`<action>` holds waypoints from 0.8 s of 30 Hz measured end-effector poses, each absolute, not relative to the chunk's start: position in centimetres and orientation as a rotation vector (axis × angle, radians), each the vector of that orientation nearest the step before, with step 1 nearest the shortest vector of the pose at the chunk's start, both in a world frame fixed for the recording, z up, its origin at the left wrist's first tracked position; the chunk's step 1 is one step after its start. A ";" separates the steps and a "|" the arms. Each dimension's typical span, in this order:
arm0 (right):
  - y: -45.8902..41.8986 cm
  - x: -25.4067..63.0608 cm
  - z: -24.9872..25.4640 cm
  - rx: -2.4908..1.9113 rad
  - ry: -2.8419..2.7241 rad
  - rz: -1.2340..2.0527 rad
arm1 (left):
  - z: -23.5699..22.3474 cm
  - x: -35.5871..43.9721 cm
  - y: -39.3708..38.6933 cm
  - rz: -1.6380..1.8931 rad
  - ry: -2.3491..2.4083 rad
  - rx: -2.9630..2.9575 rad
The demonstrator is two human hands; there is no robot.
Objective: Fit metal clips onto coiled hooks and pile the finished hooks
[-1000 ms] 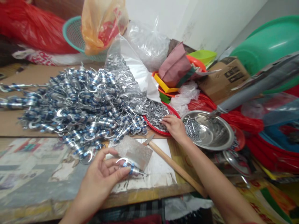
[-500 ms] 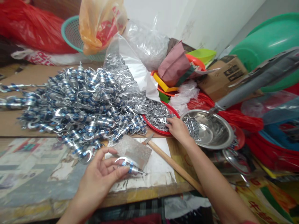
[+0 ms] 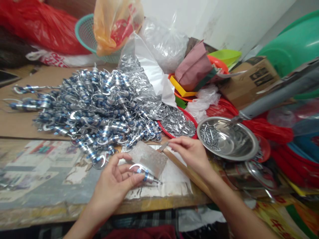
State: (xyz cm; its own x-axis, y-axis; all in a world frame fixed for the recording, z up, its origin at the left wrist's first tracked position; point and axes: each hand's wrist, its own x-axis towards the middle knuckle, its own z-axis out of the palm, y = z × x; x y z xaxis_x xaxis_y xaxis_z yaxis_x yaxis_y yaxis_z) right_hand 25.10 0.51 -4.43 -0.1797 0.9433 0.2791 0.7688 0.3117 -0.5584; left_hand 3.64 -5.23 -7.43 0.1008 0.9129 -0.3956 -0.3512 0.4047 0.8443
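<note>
My left hand point(image 3: 122, 177) pinches a silver metal fitting point(image 3: 147, 176) with blue bands and a curved hook, its thin tip pointing right. Under and behind it lies a flat metal plate point(image 3: 149, 158). My right hand point(image 3: 190, 153) is closed in a pinch, its fingertips beside the head of a wooden-handled hammer point(image 3: 174, 161). What those fingers hold, if anything, is too small to make out. Behind the right hand is a red tray point(image 3: 165, 130) full of small flat metal pieces. A large pile of similar blue-banded fittings point(image 3: 97, 106) lies to the left.
A steel bowl point(image 3: 245, 146) with metal pins stands right of the red tray, under a grey bar point(image 3: 274, 94) slanting in from the right. Plastic bags, a teal basket point(image 3: 83, 25), a cardboard box point(image 3: 251, 83) and a green basin point(image 3: 294, 43) crowd the back.
My right hand has left the metal pieces in the red tray and come down and nearer, beside the hammer head. My left hand keeps the fitting; the view has shifted slightly.
</note>
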 end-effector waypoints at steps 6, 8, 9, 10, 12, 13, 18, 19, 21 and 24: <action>-3.9 20.2 -4.6 -0.983 -2.293 0.397 | -7.5 3.6 -5.2 1.051 1.057 0.656; -3.8 19.9 -4.7 -0.920 -2.371 0.311 | -7.5 3.6 -5.2 1.052 1.047 0.650; -3.8 19.9 -4.8 -0.910 -2.401 0.257 | -7.5 3.6 -5.3 1.051 1.046 0.642; -3.8 19.9 -4.7 -0.915 -2.432 0.205 | -7.5 3.7 -5.3 1.053 1.046 0.635; -4.0 19.8 -4.4 -0.942 -2.498 0.132 | -7.4 3.7 -5.3 1.057 1.048 0.626; -4.1 19.8 -4.2 -0.963 -2.533 0.113 | -7.4 3.7 -5.3 1.059 1.050 0.625; -4.9 19.8 -3.8 -1.013 -2.645 0.110 | -7.4 3.6 -5.2 1.071 1.060 0.622; -4.9 19.9 -4.0 -0.997 -2.628 0.114 | -7.5 3.6 -5.2 1.069 1.061 0.625; -4.7 20.3 -4.7 -0.936 -2.535 0.138 | -7.6 3.6 -5.3 1.063 1.056 0.634; -4.3 20.8 -5.8 -0.836 -2.367 0.175 | -7.8 3.6 -5.3 1.058 1.047 0.653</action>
